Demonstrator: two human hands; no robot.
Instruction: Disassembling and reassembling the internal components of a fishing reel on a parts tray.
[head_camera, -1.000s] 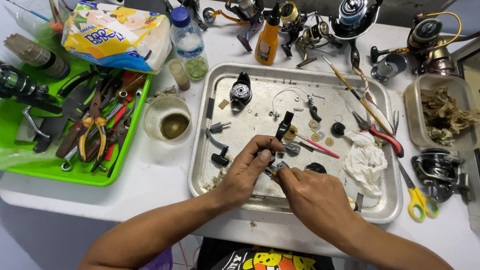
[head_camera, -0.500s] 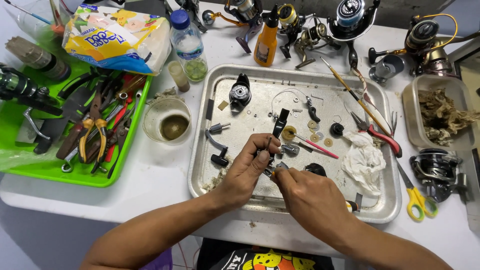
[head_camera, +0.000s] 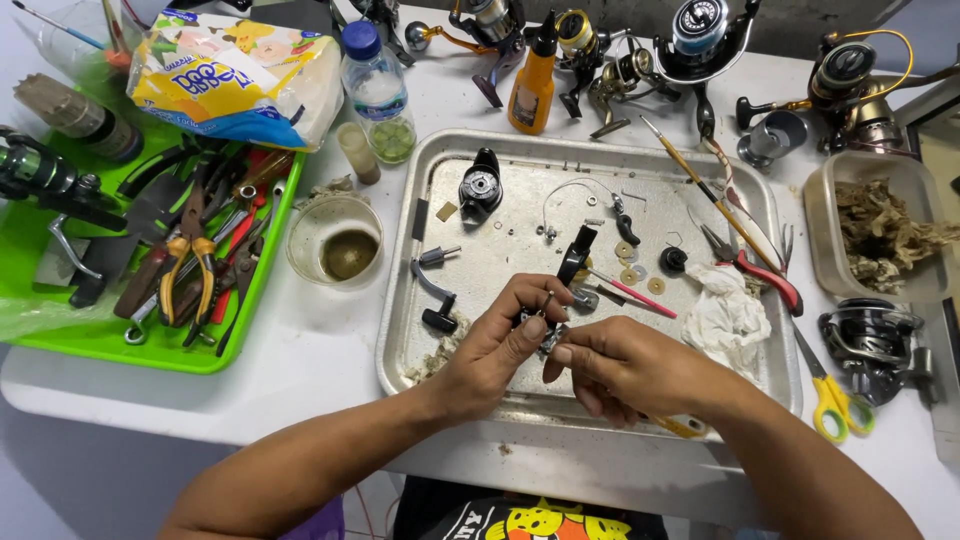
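Hands met over the near half of the dented metal tray (head_camera: 590, 150), both on one small dark metal reel part (head_camera: 547, 337). The left hand (head_camera: 500, 345) pinched it between thumb and curled fingers; the right hand (head_camera: 625, 365) gripped its other side with the fingertips bunched. The part itself was mostly hidden by the fingers, so its exact shape could not be told.

The step looked like fine fitting or freeing of a small piece on that part, mid-way through a reel strip-down. Loose pieces lay spread on the tray: a black round reel side cover (head_camera: 481, 185), a black crank handle (head_camera: 432, 290), brass-coloured washers (head_camera: 640, 272), a thin wire bail (head_camera: 570, 190). A pink-handled pick tool (head_camera: 630, 295) lay just beyond the hands, and a crumpled white rag (head_camera: 730, 315) to the right.

The next move probably called for a steady two-handed grip and a small twist or pull, kept over the tray so nothing dropped off it.

Versus half a second and a second earlier: the hands sat in nearly the same spot with the same grip. The tray contents, the green plastic tool tray (head_camera: 60, 340) and the yellow-handled scissors (head_camera: 835, 405) had not shifted.
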